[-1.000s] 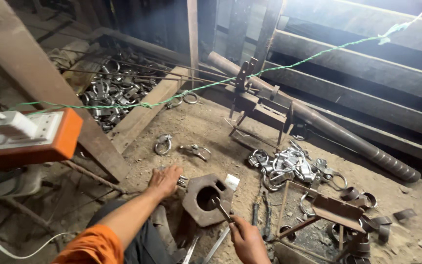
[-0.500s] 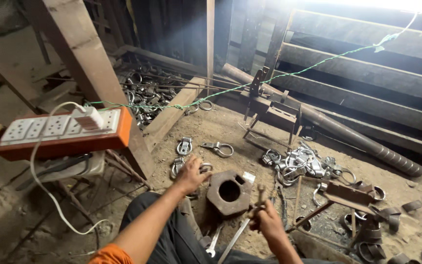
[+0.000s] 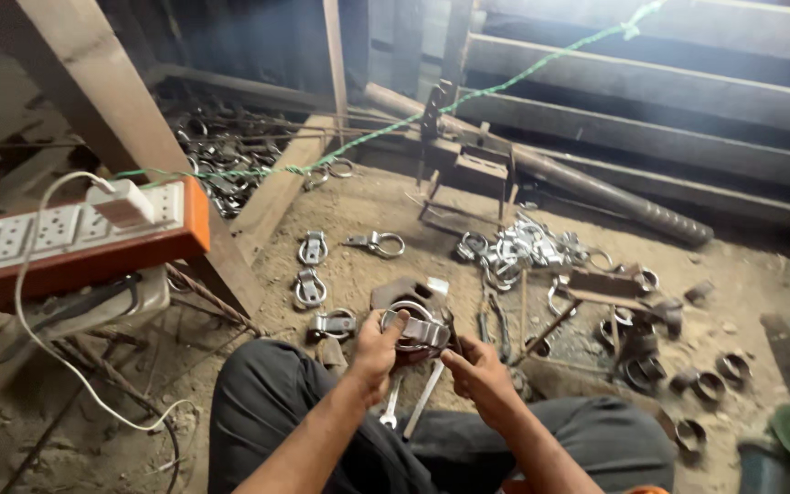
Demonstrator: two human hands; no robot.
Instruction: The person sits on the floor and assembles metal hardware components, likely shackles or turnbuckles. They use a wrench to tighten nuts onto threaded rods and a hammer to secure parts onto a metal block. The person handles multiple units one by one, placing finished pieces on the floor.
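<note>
My left hand (image 3: 374, 349) grips a shiny metal ring clamp (image 3: 416, 327) and holds it over a rusty hexagonal steel block (image 3: 401, 295) on the sandy floor. My right hand (image 3: 477, 369) sits just right of the clamp, its fingers closed near the clamp's edge; what it pinches is hidden. A slim metal rod (image 3: 425, 396) lies below the hands, between my knees. More ring clamps lie to the left on the floor: one (image 3: 333, 322) beside my left hand, another (image 3: 309, 287) and a third (image 3: 313, 247) farther off.
An orange-and-white power strip (image 3: 66, 233) with a white plug and cable hangs at the left on a wooden beam. A heap of finished clamps (image 3: 516, 247) lies behind, next to a small metal jig (image 3: 468, 169). Rusty rings (image 3: 710, 384) and a green grinder (image 3: 784, 439) sit right.
My left hand has left the floor and picked up a ring clamp over the block. My right hand let the rod drop and came in beside the clamp. The view tilted down.
</note>
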